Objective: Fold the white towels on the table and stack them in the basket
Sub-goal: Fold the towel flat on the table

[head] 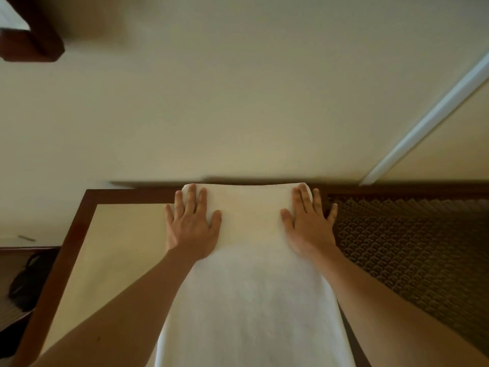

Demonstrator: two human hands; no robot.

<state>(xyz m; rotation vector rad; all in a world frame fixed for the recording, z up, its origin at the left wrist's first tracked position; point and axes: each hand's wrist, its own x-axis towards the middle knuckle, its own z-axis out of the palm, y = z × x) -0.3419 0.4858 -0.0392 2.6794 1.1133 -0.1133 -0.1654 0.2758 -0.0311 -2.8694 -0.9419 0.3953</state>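
**Both palms flat on a long white towel**

The cream-topped table with a dark wooden frame [76, 234] carries a long white terry towel [251, 287], its long axis running from the person straight out to the far edge. The left hand [191, 226] and right hand [308, 223] press its far end, fingers straight. A brown woven surface [410, 247] lies just right. Beyond, a cream wall [238, 102].
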